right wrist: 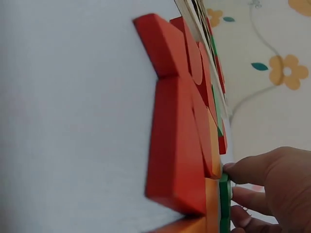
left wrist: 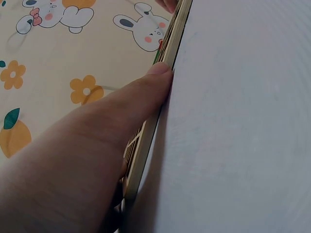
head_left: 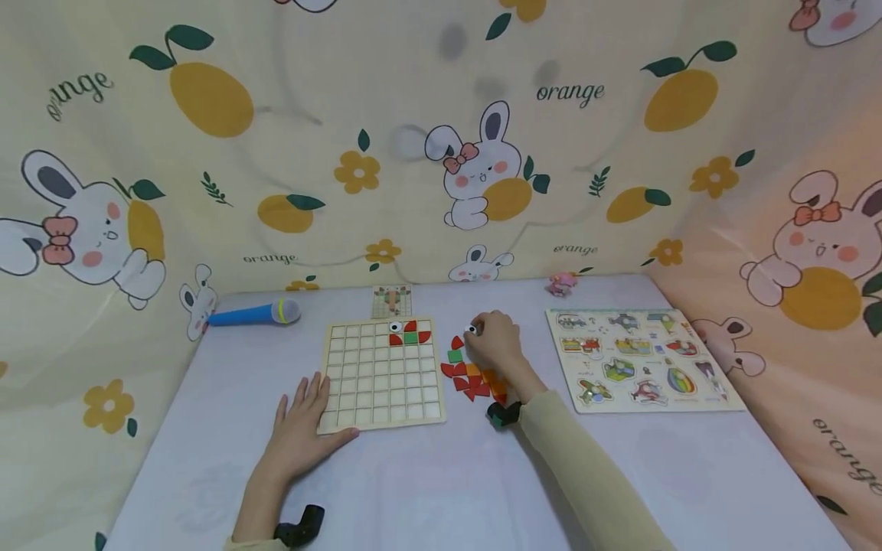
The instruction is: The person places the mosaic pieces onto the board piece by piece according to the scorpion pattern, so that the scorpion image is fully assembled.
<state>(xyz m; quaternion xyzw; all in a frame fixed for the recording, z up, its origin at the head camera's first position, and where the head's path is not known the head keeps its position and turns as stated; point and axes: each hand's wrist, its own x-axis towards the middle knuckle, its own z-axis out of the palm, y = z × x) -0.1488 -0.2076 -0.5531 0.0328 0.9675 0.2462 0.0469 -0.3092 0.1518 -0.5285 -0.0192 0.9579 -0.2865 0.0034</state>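
My left hand (head_left: 299, 428) lies with fingers spread at the front left corner of a wooden grid board (head_left: 375, 421). Its thumb (left wrist: 158, 75) presses along the board's front edge. Near the board's far right corner sit a round white eye piece (head_left: 396, 327), a green square (head_left: 411, 337) and several red pieces (head_left: 424, 337). Over the loose pieces right of the board, my right hand (head_left: 498, 340) pinches another white eye piece (head_left: 472, 329) at its fingertips. Below it lie red blocks (right wrist: 175, 145), orange blocks (head_left: 491, 380) and a green block (right wrist: 224, 194).
A pattern card (head_left: 391, 301) lies behind the board. To the left is a blue toy microphone (head_left: 251, 314). On the right rests a picture puzzle board (head_left: 651, 402), with a small pink figurine (head_left: 562, 284) behind it. A printed curtain (head_left: 386, 99) hangs beyond the table.
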